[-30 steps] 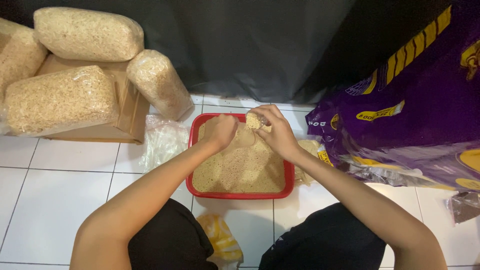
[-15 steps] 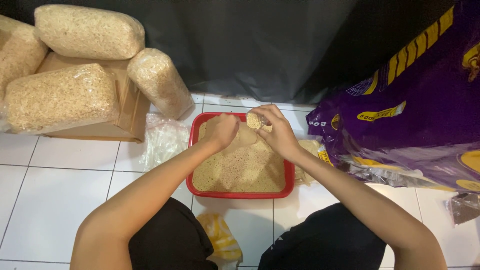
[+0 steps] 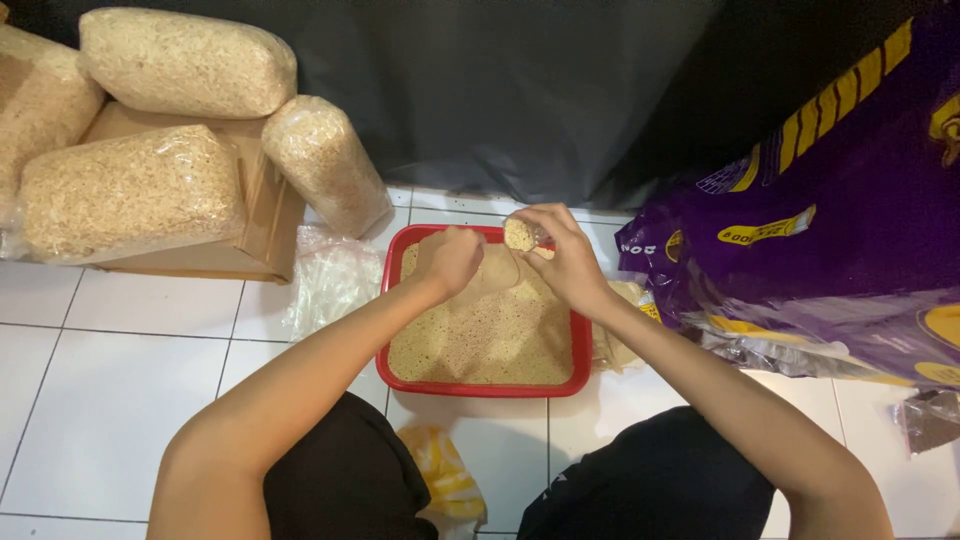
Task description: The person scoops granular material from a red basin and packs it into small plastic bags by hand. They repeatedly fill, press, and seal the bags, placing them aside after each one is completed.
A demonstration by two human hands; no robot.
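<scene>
R hand [image 3: 570, 262] pinching small grain-filled bag [image 3: 520, 235], upper centre; L hand [image 3: 452, 260] closed in grain just left, over red tray [image 3: 581, 345].

One view only: head cam, worn by the person, pitched steeply down over their own knees at the white tiled floor [image 3: 120, 400]. Close range; forearms enter from the bottom edge and meet mid-frame above the red tray [image 3: 580, 345]. Frame top reaches the dark curtain [image 3: 520, 90] at the far wall, left edge takes in stacked clear bags [image 3: 130, 190], right edge a purple sack [image 3: 830, 220]. No second view, so no overlap.
</scene>
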